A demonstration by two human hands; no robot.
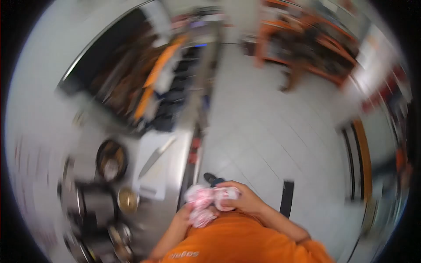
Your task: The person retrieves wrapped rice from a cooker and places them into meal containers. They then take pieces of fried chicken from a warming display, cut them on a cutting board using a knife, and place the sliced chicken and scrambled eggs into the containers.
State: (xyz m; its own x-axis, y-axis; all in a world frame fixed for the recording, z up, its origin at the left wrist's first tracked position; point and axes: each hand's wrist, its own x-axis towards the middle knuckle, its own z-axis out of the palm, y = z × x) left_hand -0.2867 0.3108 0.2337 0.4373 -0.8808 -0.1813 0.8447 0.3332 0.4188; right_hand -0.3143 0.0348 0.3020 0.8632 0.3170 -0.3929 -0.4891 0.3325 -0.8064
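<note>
Close to my orange shirt, both of my hands hold pink-and-white bundles, blurred by motion, so what they are made of cannot be told. My left hand is closed round the left side of two of them, an upper bundle and a lower bundle. Wrapped round a third bundle on the right are the fingers of my right hand. The bundles press against one another in front of my belly.
To my left runs a steel counter with a knife on a white cutting board. A black pan, a small round bowl and a dark pot stand there. An orange shelf rack is across the tiled floor.
</note>
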